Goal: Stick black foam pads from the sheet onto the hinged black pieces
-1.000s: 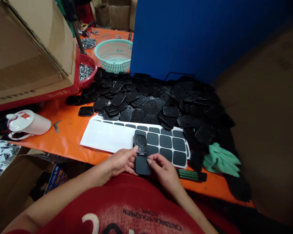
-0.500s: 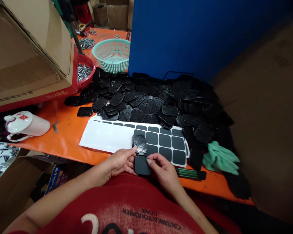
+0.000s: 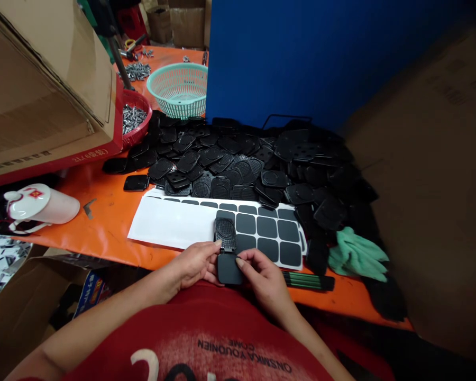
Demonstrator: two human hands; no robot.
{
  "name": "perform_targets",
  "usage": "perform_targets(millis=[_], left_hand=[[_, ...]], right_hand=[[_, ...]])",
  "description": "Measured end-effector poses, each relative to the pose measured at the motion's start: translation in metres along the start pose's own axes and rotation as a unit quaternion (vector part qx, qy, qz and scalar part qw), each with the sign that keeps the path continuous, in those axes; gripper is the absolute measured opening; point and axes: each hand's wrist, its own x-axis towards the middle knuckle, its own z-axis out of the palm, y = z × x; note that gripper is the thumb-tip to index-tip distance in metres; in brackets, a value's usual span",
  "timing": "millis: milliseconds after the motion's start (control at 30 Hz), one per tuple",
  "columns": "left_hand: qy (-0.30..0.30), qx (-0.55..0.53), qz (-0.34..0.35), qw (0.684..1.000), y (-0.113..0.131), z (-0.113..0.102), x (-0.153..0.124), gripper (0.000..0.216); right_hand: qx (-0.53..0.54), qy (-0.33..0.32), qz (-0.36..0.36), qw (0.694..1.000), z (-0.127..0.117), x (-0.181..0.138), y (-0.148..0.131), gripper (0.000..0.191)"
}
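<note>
Between my hands is a black hinged plastic case (image 3: 225,233), spread flat, with a ridged upper half and a smooth dark lower half. My left hand (image 3: 200,263) grips it from the left, thumb on the hinge and fingers partly behind it. On the other side, the thumb and forefinger of my right hand (image 3: 259,270) pinch the right edge of the lower half, where a dark square sticker (image 3: 229,269) seems to lie. Just beyond is a white sheet of dark rounded-square stickers (image 3: 267,227), its left part bare white.
Many black plastic cases (image 3: 238,169) are heaped behind the sheet. A green cloth (image 3: 357,254) and green-black strips (image 3: 309,281) lie to the right. At left stand a white lidded cup (image 3: 43,203) and a cardboard box (image 3: 51,79). Behind are a mint basket (image 3: 178,90) and a red basket of metal parts (image 3: 137,132).
The view has shifted slightly. The case's ridged half has tilted a little and lost its bright shine. Both hands keep nearly the same hold on it.
</note>
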Motion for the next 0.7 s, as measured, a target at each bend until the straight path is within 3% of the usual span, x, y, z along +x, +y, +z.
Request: perform_targets(millis=[200, 400, 600, 700], left_hand=[[0.071, 0.035, 0.007, 0.997, -0.005, 0.001, 0.010, 0.026], [0.088, 0.048, 0.022, 0.995, -0.007, 0.000, 0.012, 0.030], [0.091, 0.055, 0.015, 0.994, -0.006, 0.002, 0.010, 0.029], [0.099, 0.059, 0.017, 0.993, -0.007, 0.003, 0.010, 0.025]], right_hand=[[-0.021, -0.001, -0.032, 0.999, 0.003, -0.005, -0.002, 0.031], [-0.050, 0.046, -0.092, 0.993, -0.005, -0.012, -0.004, 0.026], [0.078, -0.010, 0.056, 0.995, -0.010, -0.004, 0.000, 0.036], [0.089, -0.027, 0.079, 0.992, -0.008, -0.001, 0.003, 0.038]])
